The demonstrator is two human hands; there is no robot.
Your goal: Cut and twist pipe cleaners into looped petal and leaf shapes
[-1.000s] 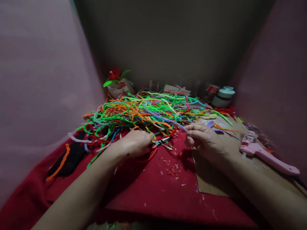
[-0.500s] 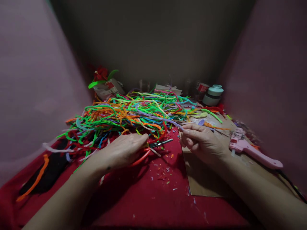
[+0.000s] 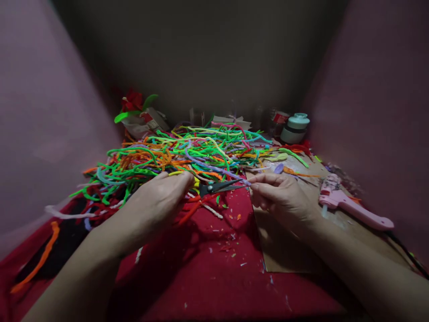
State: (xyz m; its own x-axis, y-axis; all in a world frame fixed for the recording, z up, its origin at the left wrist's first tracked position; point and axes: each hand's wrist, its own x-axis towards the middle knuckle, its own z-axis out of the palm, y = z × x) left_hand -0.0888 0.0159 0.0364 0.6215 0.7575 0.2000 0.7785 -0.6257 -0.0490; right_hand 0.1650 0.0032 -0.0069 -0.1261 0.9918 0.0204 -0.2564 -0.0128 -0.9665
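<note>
My left hand is closed around the red handles of a pair of scissors. Their dark blades are parted and point right, their tips at a purple pipe cleaner just beside my right fingers. My right hand pinches the near end of that pipe cleaner between thumb and forefinger. The rest of its length runs back left onto a big heap of pipe cleaners in green, orange, yellow, red and blue. My left hand hides part of the scissors' handles.
A pink glue gun lies on a cardboard sheet at the right. Small clippings dot the red cloth. Behind stand a pale blue jar and a red flower. An orange pipe cleaner lies far left.
The scissors have turned and opened, and their blades have moved right to the purple pipe cleaner. My right hand keeps its pinch. The whole view has shifted slightly.
</note>
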